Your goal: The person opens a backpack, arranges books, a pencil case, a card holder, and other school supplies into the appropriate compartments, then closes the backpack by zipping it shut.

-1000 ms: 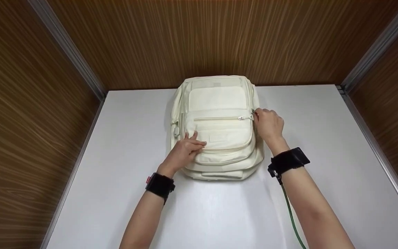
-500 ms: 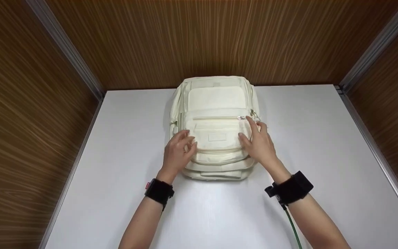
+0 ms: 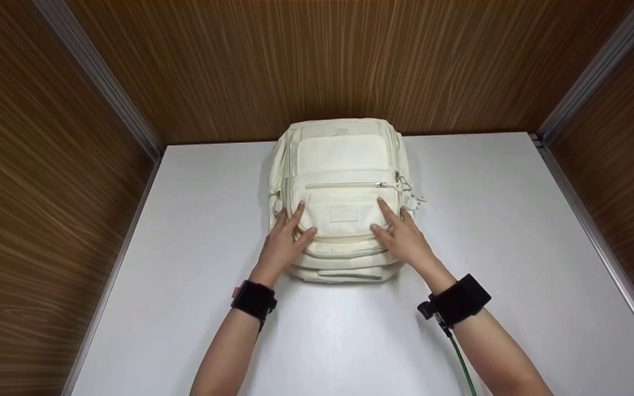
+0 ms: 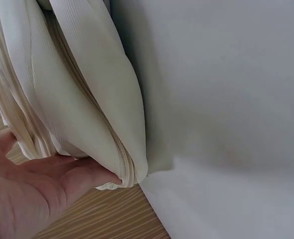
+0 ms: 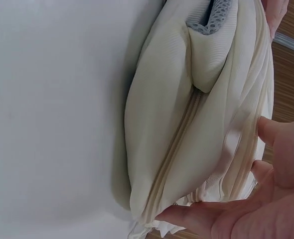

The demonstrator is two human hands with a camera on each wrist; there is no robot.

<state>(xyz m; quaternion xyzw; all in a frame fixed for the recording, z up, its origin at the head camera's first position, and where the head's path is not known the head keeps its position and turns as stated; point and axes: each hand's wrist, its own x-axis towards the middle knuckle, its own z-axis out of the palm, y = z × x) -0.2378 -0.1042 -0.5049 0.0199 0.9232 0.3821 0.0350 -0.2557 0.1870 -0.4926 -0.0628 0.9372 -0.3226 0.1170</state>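
A cream backpack lies front side up at the back of the white table, its top toward the wall. Across its front runs a zipper with a metal slider at the right end. My left hand rests with spread fingers on the lower left of the front pocket, some fingers reaching down the side. On the opposite side, my right hand lies likewise on the lower right edge. In the left wrist view, fingers touch the bag's side panel. The right wrist view shows fingers along the other side.
Wood-grain panels stand behind the table and on both sides, with metal corner posts. A green cable trails from the black band on the right wrist. Cords and a buckle hang at the bag's right side.
My right hand has let go at the zipper end on the bag's right edge and come down to the lower right. The left hand has shifted slightly outward, fingers over the left edge.
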